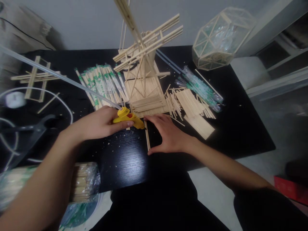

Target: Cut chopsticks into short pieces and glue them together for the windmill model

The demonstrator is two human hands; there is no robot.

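My left hand (104, 121) is wrapped around a yellow hot glue gun (124, 115), with a long translucent glue stick (62, 77) running out of its back. The gun's dark tip is at the upper end of a short pair of wooden sticks (147, 136) lying on the black table. My right hand (169, 133) grips those sticks between its fingertips at the top end and its thumb at the bottom end. Just beyond both hands stands a model (144, 81) built of wooden sticks, with a flat slatted base and long beams crossing on top.
Wrapped chopsticks (103, 83) lie left of the model. Loose stick pieces and flat stick panels (191, 102) lie to its right, near plastic wrappers (201, 88). A faceted stick-framed container (222, 38) stands back right. At left are a stick frame (37, 78) and dark scissors (31, 131).
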